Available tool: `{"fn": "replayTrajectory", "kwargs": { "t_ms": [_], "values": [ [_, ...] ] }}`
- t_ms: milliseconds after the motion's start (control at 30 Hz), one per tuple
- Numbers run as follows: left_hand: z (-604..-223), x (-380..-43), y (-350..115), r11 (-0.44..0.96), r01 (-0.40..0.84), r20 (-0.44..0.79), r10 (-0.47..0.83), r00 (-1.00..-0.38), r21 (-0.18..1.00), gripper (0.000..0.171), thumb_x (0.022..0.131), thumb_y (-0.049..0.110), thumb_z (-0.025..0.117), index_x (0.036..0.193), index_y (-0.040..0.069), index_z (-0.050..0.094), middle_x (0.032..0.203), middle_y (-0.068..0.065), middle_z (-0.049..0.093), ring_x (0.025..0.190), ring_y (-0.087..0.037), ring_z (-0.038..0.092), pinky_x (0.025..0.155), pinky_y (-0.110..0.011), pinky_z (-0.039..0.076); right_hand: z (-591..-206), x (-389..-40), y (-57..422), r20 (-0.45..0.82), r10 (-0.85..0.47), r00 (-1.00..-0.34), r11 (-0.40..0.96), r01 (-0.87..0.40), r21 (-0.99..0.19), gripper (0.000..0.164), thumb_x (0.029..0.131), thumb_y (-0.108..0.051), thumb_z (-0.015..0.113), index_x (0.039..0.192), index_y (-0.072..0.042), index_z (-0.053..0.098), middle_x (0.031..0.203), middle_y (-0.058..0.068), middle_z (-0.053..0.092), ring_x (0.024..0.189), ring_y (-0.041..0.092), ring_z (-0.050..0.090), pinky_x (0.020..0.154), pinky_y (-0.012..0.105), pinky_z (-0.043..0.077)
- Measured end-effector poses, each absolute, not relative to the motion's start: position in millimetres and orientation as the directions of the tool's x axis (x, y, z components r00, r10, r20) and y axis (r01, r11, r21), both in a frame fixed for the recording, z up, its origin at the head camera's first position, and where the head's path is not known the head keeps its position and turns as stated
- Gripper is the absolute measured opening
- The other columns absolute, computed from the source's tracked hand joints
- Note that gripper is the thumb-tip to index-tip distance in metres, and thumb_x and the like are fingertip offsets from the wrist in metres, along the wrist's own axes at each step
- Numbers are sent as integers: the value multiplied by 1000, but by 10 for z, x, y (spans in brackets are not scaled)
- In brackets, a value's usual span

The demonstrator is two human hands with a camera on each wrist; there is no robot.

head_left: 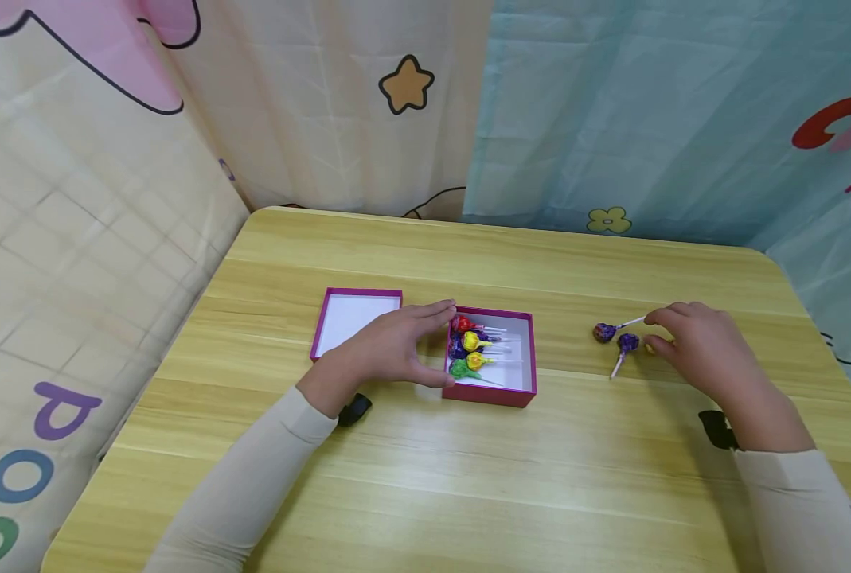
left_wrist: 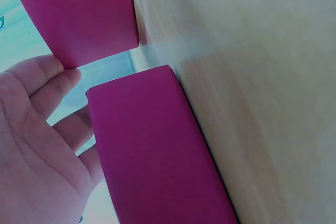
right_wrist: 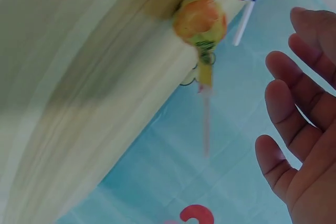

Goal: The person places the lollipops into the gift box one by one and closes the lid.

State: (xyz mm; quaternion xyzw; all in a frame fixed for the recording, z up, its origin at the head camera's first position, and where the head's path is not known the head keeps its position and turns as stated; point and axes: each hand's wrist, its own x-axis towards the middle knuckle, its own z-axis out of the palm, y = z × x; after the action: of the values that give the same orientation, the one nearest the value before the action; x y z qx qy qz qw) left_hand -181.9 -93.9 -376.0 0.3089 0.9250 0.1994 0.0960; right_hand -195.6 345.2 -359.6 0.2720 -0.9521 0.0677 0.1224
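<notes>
An open magenta box (head_left: 498,396) with a white inside stands mid-table. In it lie wrapped lollipops: a red one (head_left: 462,323), a green one (head_left: 462,369), yellow ones (head_left: 474,341) and purple ones. My left hand (head_left: 396,344) spans the box's left side, thumb at the front corner and fingertips at the back corner, fingers slightly bent. To the right, two purple lollipops (head_left: 604,332) lie on the table. My right hand (head_left: 704,350) hovers beside them with its fingers apart and nothing between them. Close to its fingertips is a yellow-orange lollipop (right_wrist: 199,22), mostly hidden in the head view.
The magenta lid (head_left: 361,315) lies white side up left of the box, partly under my left forearm. Small black objects (head_left: 355,410) show by both wrists. Printed curtains (head_left: 310,103) hang behind the wooden table (head_left: 411,493).
</notes>
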Motion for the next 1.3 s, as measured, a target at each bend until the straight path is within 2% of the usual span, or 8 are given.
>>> {"fn": "replayTrajectory", "kwargs": {
  "t_ms": [233, 633, 900, 1300],
  "values": [
    [-3768, -1820, -938, 733, 527, -58, 605, -794, 430, 106, 72, 82, 63, 156, 23, 35, 162, 13, 23, 145, -18, 30, 112, -43, 34, -3660, -1957, 3563, 214, -498, -840, 858, -513, -17, 24, 76, -7, 83, 96, 1, 72, 94, 19, 69, 82, 39, 62, 65, 56, 48],
    [-3782, -1821, -937, 735, 521, -60, 600, -797, 433, 105, 72, 80, 64, 156, 24, 34, 161, 14, 23, 145, -18, 30, 112, -44, 34, -3761, -1974, 3649, 185, -498, -847, 859, -511, -27, 22, 76, -7, 82, 94, 1, 71, 86, 14, 69, 78, 37, 63, 67, 57, 50],
    [-3788, -1824, -946, 728, 532, -48, 607, -793, 432, 106, 72, 82, 63, 156, 24, 34, 162, 13, 23, 145, -18, 30, 112, -44, 34, -3820, -1987, 3674, 167, -496, -852, 858, -510, -56, 20, 77, -6, 82, 92, -2, 70, 82, 9, 66, 71, 32, 63, 63, 55, 50],
    [-3769, -1829, -943, 729, 529, -63, 610, -790, 434, 105, 72, 82, 62, 156, 24, 34, 162, 13, 23, 146, -18, 29, 112, -44, 35, -3841, -2016, 3679, 62, -443, -894, 886, -448, -119, 19, 84, -7, 77, 97, 1, 68, 88, 12, 68, 77, 33, 65, 70, 54, 50]
  ]
}}
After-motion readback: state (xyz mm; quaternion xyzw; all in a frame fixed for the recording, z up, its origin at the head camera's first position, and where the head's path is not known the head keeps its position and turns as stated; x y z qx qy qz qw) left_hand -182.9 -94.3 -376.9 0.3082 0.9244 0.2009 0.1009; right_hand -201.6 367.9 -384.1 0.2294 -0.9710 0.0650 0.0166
